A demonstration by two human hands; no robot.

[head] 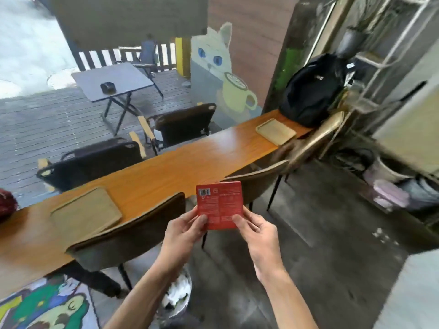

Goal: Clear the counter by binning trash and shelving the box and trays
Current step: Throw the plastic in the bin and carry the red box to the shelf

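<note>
A flat red box [219, 204] with a barcode and small print is held up in front of me, away from the counter. My left hand [184, 230] grips its lower left edge and my right hand [257, 230] grips its lower right edge. The long wooden counter [180, 162] runs from lower left to upper right. One wooden tray [85, 213] lies on it near me at the left. A second wooden tray [275, 131] lies at the far end. Below my forearms stands a bin [178, 298] with white crumpled trash inside.
Brown chairs [133, 241] stand tucked along the near side of the counter, black chairs beyond it. A black backpack [313, 89] sits at the counter's far end. Metal shelving [384, 58] rises at the right. A dark red object [7, 205] shows at the left edge.
</note>
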